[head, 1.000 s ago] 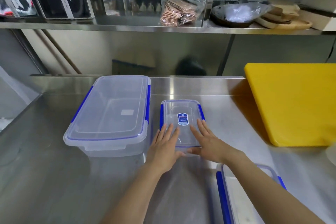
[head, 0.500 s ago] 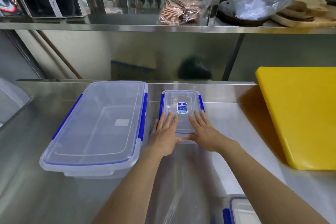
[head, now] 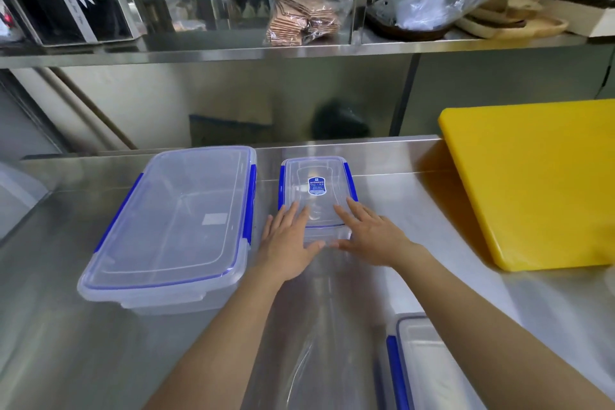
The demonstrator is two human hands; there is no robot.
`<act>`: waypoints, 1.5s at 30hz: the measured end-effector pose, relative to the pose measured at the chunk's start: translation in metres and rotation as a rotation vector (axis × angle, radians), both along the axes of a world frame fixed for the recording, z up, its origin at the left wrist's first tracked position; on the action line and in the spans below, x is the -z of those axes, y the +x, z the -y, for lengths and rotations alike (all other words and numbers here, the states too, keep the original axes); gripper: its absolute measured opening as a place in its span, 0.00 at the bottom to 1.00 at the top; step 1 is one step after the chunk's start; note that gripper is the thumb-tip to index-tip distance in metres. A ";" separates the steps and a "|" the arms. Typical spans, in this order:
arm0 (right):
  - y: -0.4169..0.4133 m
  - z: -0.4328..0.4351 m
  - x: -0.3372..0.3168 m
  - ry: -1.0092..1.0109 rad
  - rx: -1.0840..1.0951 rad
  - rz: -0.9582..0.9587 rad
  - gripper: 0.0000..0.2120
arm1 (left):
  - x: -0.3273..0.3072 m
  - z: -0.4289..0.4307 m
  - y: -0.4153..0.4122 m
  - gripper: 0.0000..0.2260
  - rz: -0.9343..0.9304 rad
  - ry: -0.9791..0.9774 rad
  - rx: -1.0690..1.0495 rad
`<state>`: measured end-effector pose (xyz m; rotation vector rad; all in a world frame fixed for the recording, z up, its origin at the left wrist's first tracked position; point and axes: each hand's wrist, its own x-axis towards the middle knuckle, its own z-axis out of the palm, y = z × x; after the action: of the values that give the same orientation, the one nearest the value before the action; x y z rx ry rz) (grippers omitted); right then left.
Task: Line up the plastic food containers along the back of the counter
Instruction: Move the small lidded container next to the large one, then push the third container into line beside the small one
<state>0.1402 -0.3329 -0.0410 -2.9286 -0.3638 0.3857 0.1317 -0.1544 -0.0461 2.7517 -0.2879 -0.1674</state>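
A small clear container (head: 316, 191) with blue clips and a blue label stands at the back of the steel counter (head: 53, 326). My left hand (head: 288, 241) lies flat against its near left corner, fingers spread. My right hand (head: 369, 236) rests flat on its near right corner, thumb against the front wall. Neither hand grips it. A large clear container (head: 176, 226) with blue clips sits just to its left, also near the back. A third clear container (head: 429, 366) shows partly at the bottom right, under my right forearm.
A thick yellow cutting board (head: 539, 180) lies on the right, reaching the back edge. Above the counter runs a steel shelf (head: 233, 51) with a bag of brown packets (head: 299, 18), a wrapped dark bowl (head: 416, 15) and wooden boards (head: 512, 18).
Both hands have slid the small container away from me towards the back of the counter, beside the large one. The camera view has shifted.
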 end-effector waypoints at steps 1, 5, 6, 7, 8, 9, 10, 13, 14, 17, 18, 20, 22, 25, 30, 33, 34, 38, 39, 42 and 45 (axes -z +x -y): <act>-0.006 0.003 -0.005 0.021 0.021 -0.002 0.36 | -0.003 0.001 -0.007 0.32 -0.001 -0.049 -0.010; -0.040 0.024 -0.026 0.099 0.124 0.018 0.31 | -0.011 0.006 -0.045 0.27 0.058 -0.174 -0.049; -0.049 0.030 -0.031 0.101 0.152 0.026 0.30 | -0.013 0.007 -0.055 0.27 0.067 -0.201 -0.068; -0.058 0.036 -0.035 0.100 0.183 0.030 0.29 | -0.015 0.009 -0.063 0.26 0.041 -0.233 -0.082; -0.068 0.043 -0.039 0.104 0.213 0.031 0.28 | -0.017 0.012 -0.072 0.26 -0.020 -0.253 -0.083; -0.077 0.049 -0.042 0.114 0.239 0.032 0.28 | -0.019 0.015 -0.080 0.27 -0.101 -0.248 -0.067; -0.088 0.055 -0.045 0.127 0.259 0.033 0.27 | -0.021 0.018 -0.089 0.27 -0.181 -0.228 -0.042; -0.119 0.074 -0.052 0.137 0.309 0.051 0.28 | -0.025 0.031 -0.116 0.30 -0.328 -0.262 0.000; -0.129 0.079 -0.052 0.133 0.337 0.053 0.28 | -0.026 0.035 -0.125 0.32 -0.373 -0.280 0.006; -0.157 0.094 -0.050 0.098 0.429 0.021 0.28 | -0.029 0.047 -0.147 0.37 -0.534 -0.245 0.027; -0.166 0.098 -0.049 0.090 0.458 -0.002 0.29 | -0.030 0.050 -0.154 0.37 -0.592 -0.196 0.051; -0.183 0.106 -0.045 0.097 0.520 -0.067 0.30 | -0.031 0.055 -0.167 0.37 -0.730 -0.098 0.107; -0.199 0.115 -0.041 0.155 0.570 -0.165 0.31 | -0.029 0.060 -0.179 0.30 -0.891 -0.139 0.132; -0.217 0.124 -0.036 0.342 0.629 -0.318 0.32 | -0.023 0.066 -0.193 0.21 -0.941 -0.337 0.111; -0.220 0.125 -0.025 0.462 0.657 -0.242 0.26 | -0.015 0.070 -0.205 0.17 -0.899 -0.606 -0.004; -0.212 0.120 -0.018 0.375 0.665 -0.023 0.24 | -0.009 0.082 -0.209 0.22 -0.601 -0.709 -0.190; -0.210 0.118 -0.016 0.347 0.669 0.048 0.24 | -0.007 0.086 -0.210 0.23 -0.445 -0.672 -0.229; -0.212 0.112 -0.020 0.431 0.602 0.138 0.38 | -0.009 0.088 -0.211 0.39 -0.084 -0.627 -0.066; -0.215 0.115 -0.024 0.457 0.542 0.045 0.45 | -0.008 0.087 -0.208 0.45 -0.106 -0.587 0.058; -0.229 0.128 -0.032 0.240 0.294 -0.406 0.63 | 0.001 0.085 -0.207 0.57 -0.208 -0.175 0.400; -0.237 0.136 -0.030 -0.010 0.134 -0.530 0.68 | 0.012 0.086 -0.204 0.57 -0.203 -0.004 0.515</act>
<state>-0.0966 -0.4685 -0.0110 -2.6926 -0.0878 1.1028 -0.0727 -0.2405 -0.0581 2.5696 -0.9302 -0.5718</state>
